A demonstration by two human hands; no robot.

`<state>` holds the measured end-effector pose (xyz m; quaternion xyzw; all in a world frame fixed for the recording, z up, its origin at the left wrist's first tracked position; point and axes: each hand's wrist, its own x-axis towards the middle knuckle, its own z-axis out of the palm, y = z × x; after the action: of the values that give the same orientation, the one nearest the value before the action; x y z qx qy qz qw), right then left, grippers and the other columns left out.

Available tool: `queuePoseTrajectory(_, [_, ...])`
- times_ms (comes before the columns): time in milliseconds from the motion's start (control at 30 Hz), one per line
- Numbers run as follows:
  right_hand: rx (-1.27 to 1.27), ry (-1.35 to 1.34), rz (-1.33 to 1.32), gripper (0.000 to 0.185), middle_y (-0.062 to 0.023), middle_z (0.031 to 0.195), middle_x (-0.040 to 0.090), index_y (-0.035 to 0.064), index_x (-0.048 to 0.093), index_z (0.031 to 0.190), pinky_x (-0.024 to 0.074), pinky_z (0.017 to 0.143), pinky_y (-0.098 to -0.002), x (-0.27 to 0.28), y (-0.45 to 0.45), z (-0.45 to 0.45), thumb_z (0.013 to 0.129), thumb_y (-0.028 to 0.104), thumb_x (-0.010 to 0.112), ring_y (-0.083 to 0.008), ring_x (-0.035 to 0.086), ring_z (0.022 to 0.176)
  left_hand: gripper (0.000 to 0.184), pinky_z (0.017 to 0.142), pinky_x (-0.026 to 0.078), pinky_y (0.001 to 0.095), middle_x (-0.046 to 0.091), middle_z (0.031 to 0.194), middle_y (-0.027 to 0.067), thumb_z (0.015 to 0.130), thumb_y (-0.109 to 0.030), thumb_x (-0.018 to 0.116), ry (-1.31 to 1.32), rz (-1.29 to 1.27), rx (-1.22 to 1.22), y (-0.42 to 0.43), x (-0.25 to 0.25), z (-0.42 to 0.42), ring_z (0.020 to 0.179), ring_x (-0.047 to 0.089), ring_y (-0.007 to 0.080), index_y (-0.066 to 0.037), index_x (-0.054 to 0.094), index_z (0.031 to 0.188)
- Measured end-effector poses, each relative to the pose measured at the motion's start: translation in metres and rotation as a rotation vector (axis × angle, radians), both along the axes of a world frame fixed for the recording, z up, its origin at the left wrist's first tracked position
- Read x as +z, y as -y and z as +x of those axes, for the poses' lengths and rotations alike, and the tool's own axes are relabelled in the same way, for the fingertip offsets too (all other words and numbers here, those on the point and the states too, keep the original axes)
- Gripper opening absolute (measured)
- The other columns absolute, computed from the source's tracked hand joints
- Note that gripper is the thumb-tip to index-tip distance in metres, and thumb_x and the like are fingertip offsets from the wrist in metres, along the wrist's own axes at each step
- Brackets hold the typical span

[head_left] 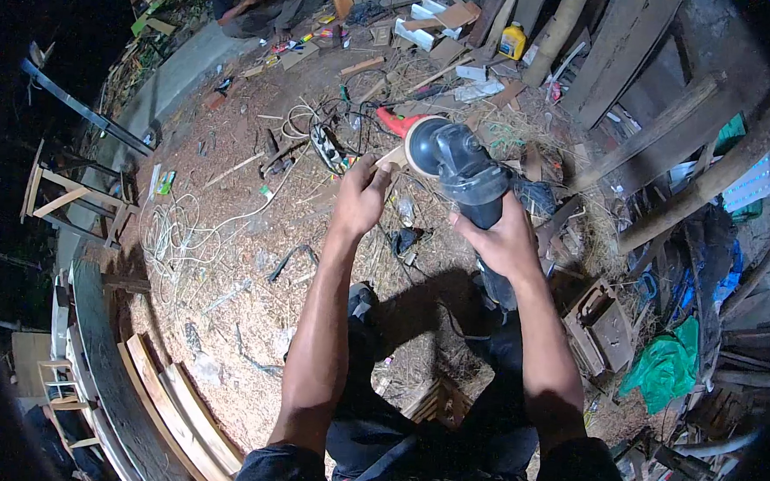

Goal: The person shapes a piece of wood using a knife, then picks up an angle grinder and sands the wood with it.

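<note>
A dark angle grinder [471, 171] with a round disc [422, 147] at its front is in my right hand [505, 238], whose fingers wrap round its body. My left hand [361, 196] pinches a small piece of light wood [395, 158] against or very near the disc's left edge; whether they touch is unclear. Just behind the disc shows a red tool [396, 121] on the ground.
Tangled pale cord [180, 247] and wood shavings cover the left ground. Long planks [176, 412] lie at lower left. A yellow bottle [513, 41] and leaning boards stand at the back right, with a green sheet [664, 367] nearer. Another person [262, 3] sits at the far back.
</note>
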<state>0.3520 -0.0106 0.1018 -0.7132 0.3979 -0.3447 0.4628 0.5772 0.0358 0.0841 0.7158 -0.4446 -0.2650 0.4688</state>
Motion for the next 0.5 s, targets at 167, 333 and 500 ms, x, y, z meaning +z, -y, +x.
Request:
queuePoseTrajectory(167, [-0.049,-0.007,0.052,0.045,-0.0087,0.102,0.065,0.0019,0.059,0.11,0.0466,0.086,-0.0333,-0.007,0.008,-0.002,0.073,0.018,0.078,-0.0177,0.06,0.091,0.026,0.065,0.041,0.0318,0.058,0.075,0.0075,0.095,-0.022,0.053,0.0,-0.055,-0.051,0.005,-0.025,0.011,0.07,0.051,0.015,0.003,0.059,0.101])
queuePoseTrajectory(333, [-0.017,-0.022,-0.028,0.048,-0.0091,0.101,0.065,0.0019,0.059,0.11,0.0467,0.086,-0.0338,0.0,0.003,-0.003,0.072,0.021,0.08,-0.0184,0.061,0.091,0.028,0.071,0.042,0.0292,0.061,0.083,0.0056,0.095,-0.022,0.052,0.019,0.027,-0.049,0.003,-0.007,0.003,0.078,0.053,0.0138,0.003,0.06,0.103])
queuePoseTrajectory(500, [-0.013,-0.014,-0.001,0.05,-0.0097,0.103,0.065,0.002,0.057,0.112,0.0464,0.087,-0.0339,0.001,0.007,-0.004,0.072,0.021,0.08,-0.0189,0.061,0.094,0.025,0.067,0.043,0.0309,0.062,0.079,0.0085,0.094,-0.021,0.054,0.02,0.025,-0.062,-0.003,0.002,0.001,0.073,0.054,0.0151,0.003,0.06,0.101])
